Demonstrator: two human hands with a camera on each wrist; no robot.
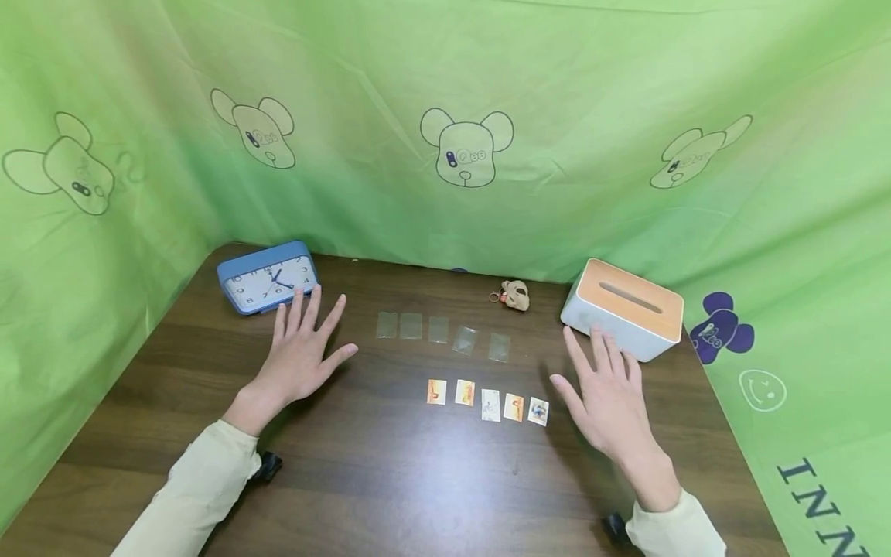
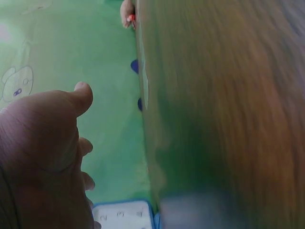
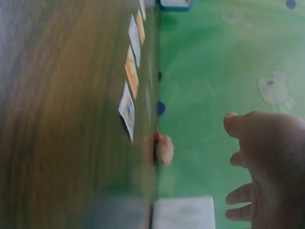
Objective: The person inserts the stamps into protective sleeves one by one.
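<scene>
My left hand (image 1: pixel 298 360) is over the left of the table with its fingers spread, holding nothing; its fingertips overlap the lower edge of the blue alarm clock (image 1: pixel 270 277) in the head view. On the other side, my right hand (image 1: pixel 609 402) is spread too and has nothing in it, with its fingertips close to the front of the tissue box (image 1: pixel 623 308). Between the hands lies a row of small printed cards (image 1: pixel 490 405), several in all, mostly orange and white. Behind them is a row of small clear plastic sleeves (image 1: pixel 411 326).
A small tan plush keychain (image 1: pixel 515 295) with a red bit and a ring lies near the back edge. The brown wooden table (image 1: pixel 362 480) is bordered at the back and sides by a green cloth (image 1: pixel 362 155) printed with bear outlines.
</scene>
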